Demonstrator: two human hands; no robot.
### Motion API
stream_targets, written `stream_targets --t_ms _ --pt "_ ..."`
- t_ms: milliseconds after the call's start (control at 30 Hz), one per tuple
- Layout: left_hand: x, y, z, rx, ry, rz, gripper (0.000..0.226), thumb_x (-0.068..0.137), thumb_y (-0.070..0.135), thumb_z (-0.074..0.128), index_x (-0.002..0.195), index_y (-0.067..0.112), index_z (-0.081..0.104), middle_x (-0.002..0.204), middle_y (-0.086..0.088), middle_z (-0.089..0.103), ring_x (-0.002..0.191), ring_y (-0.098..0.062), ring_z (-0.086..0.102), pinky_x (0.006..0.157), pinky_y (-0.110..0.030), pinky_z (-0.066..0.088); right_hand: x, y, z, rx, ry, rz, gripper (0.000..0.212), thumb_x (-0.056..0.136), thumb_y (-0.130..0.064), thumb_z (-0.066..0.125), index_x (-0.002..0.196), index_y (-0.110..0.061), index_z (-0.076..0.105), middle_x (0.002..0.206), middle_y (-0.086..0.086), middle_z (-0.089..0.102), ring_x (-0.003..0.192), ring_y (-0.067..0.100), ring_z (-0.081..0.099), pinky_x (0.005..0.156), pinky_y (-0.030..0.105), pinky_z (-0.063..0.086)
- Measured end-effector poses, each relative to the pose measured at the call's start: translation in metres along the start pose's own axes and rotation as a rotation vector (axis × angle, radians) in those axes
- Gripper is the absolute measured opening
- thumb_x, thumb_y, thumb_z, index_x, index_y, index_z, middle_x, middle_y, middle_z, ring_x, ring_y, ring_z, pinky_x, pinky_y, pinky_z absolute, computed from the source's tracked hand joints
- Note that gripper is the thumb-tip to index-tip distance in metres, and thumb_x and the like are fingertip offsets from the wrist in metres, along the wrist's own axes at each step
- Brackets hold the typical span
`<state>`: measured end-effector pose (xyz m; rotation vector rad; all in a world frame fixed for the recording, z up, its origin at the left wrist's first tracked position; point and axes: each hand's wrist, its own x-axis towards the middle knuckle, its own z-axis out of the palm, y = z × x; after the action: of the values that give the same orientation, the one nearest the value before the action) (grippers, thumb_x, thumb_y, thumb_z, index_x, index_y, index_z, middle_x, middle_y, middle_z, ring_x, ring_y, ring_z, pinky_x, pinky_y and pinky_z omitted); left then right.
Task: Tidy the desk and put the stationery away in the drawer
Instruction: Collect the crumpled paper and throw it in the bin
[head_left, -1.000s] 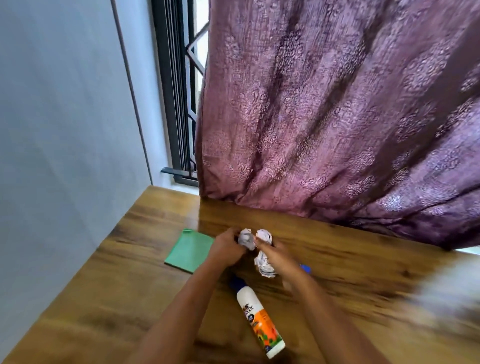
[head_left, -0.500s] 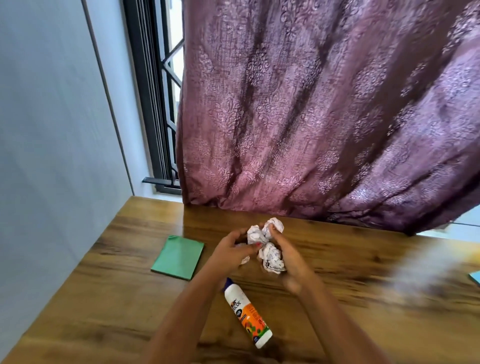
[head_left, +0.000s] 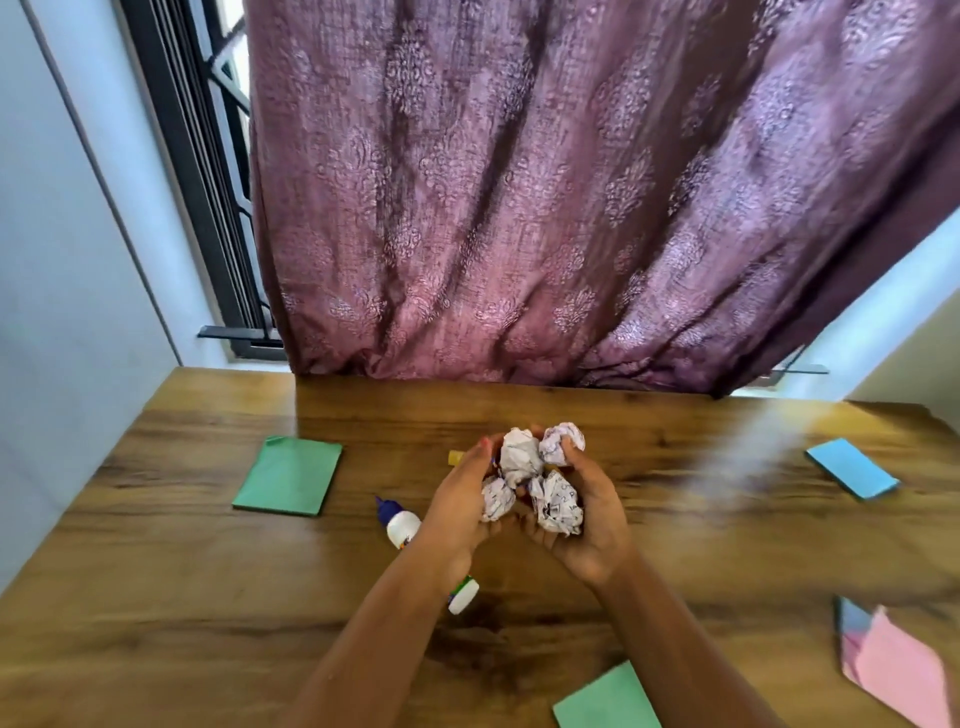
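Both hands are cupped together above the middle of the wooden desk (head_left: 156, 597), holding several crumpled paper balls (head_left: 522, 457) between them. My left hand (head_left: 457, 506) curls around the balls on the left and my right hand (head_left: 592, 519) cradles those on the right. A glue bottle (head_left: 402, 525) with a blue cap lies on the desk under my left wrist, partly hidden by it. A small yellow item (head_left: 455, 457) peeks out beyond my left fingers.
Sticky note pads lie around: green (head_left: 288, 483) at the left, blue (head_left: 852, 467) at the right, pink (head_left: 893, 670) at the right front, another green (head_left: 605, 699) near the front edge. A purple curtain (head_left: 545, 208) hangs behind the desk. A wall stands left.
Both hands have gathered the paper balls into a cupped hold and lifted them slightly. The camera view has swung right and pulled back, revealing more pads.
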<state>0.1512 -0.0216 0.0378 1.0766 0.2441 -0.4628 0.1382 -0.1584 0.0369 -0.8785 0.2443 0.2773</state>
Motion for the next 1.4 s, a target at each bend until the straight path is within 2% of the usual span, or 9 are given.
stream_targets --t_ms 100,267,433,533,600,667,867,1000,1400 --pt "-0.017 -0.002 0.009 -0.080 0.004 0.008 0.040 0.098 0.041 0.040 0.115 0.016 0.067 0.108 -0.011 0.072 0.104 -0.029 0.066 0.096 -0.046 0.048 -0.019 0.001 -0.008 -0.003 -0.037 -0.024 0.039 0.085 -0.034 0.055 0.119 -0.016 0.062 0.098 0.007 0.068 0.073 0.019 0.065 0.051 0.024 0.051" --pt "-0.055 -0.013 0.034 -0.056 -0.015 0.059 0.037 0.100 0.035 0.038 0.110 0.015 0.067 0.099 -0.009 0.073 0.088 -0.023 0.067 0.079 -0.037 0.052 -0.059 0.004 -0.019 0.021 -0.041 -0.124 0.030 0.083 -0.026 0.055 0.107 -0.014 0.068 0.098 0.009 0.067 0.084 0.023 0.061 0.062 0.031 0.048" --pt "-0.105 -0.055 0.074 -0.015 -0.071 0.060 0.032 0.100 0.027 0.041 0.113 0.015 0.067 0.109 -0.006 0.072 0.097 -0.021 0.067 0.083 -0.037 0.052 -0.125 0.005 -0.047 0.068 0.007 -0.166 0.052 0.061 -0.028 0.076 0.108 -0.012 0.060 0.092 0.011 0.059 0.072 0.023 0.056 0.053 0.029 0.046" --pt "-0.144 -0.091 0.107 0.007 -0.137 0.064 0.028 0.098 0.018 0.044 0.114 0.013 0.066 0.112 -0.007 0.071 0.096 -0.021 0.067 0.080 -0.033 0.052 -0.185 0.006 -0.073 0.191 0.003 -0.184 0.030 0.074 -0.019 0.062 0.103 -0.010 0.062 0.098 0.011 0.059 0.085 0.025 0.059 0.072 0.033 0.046" --pt "-0.174 -0.119 0.132 0.014 -0.175 0.048 0.026 0.097 0.012 0.045 0.112 0.011 0.066 0.105 -0.006 0.072 0.087 -0.016 0.069 0.071 -0.028 0.053 -0.235 0.005 -0.088 0.243 0.020 -0.244 0.021 0.071 -0.013 0.057 0.088 -0.007 0.068 0.084 0.011 0.067 0.072 0.023 0.066 0.062 0.031 0.054" --pt "-0.200 -0.148 0.157 0.021 -0.229 0.013 0.025 0.096 0.010 0.045 0.108 0.012 0.066 0.099 -0.004 0.074 0.078 -0.013 0.070 0.064 -0.024 0.054 -0.280 0.004 -0.109 0.210 0.122 -0.318 0.022 0.072 -0.019 0.053 0.086 -0.007 0.067 0.074 0.009 0.068 0.059 0.020 0.066 0.045 0.025 0.051" --pt "-0.268 -0.242 0.240 0.194 -0.393 -0.112 0.018 0.095 0.011 0.051 0.096 0.020 0.065 0.080 0.006 0.073 0.074 -0.010 0.066 0.070 -0.026 0.049 -0.411 0.011 -0.192 0.174 0.415 -0.383 0.025 0.077 -0.024 0.051 0.090 -0.010 0.067 0.077 0.008 0.067 0.057 0.017 0.060 0.040 0.021 0.042" --pt "-0.300 -0.300 0.287 0.340 -0.534 -0.185 0.025 0.093 0.008 0.052 0.111 0.022 0.063 0.099 0.001 0.071 0.086 -0.015 0.066 0.073 -0.028 0.050 -0.482 0.012 -0.240 0.216 0.562 -0.451 0.026 0.079 -0.026 0.049 0.089 -0.013 0.070 0.078 0.005 0.069 0.060 0.016 0.062 0.044 0.021 0.043" --pt "-0.338 -0.496 0.417 0.538 -0.752 -0.573 0.021 0.095 0.012 0.049 0.110 0.017 0.063 0.098 -0.008 0.071 0.084 -0.021 0.066 0.076 -0.030 0.050 -0.627 0.038 -0.403 0.478 1.045 -0.480 0.025 0.089 -0.024 0.049 0.105 -0.016 0.067 0.098 0.008 0.073 0.088 0.022 0.068 0.062 0.030 0.054"
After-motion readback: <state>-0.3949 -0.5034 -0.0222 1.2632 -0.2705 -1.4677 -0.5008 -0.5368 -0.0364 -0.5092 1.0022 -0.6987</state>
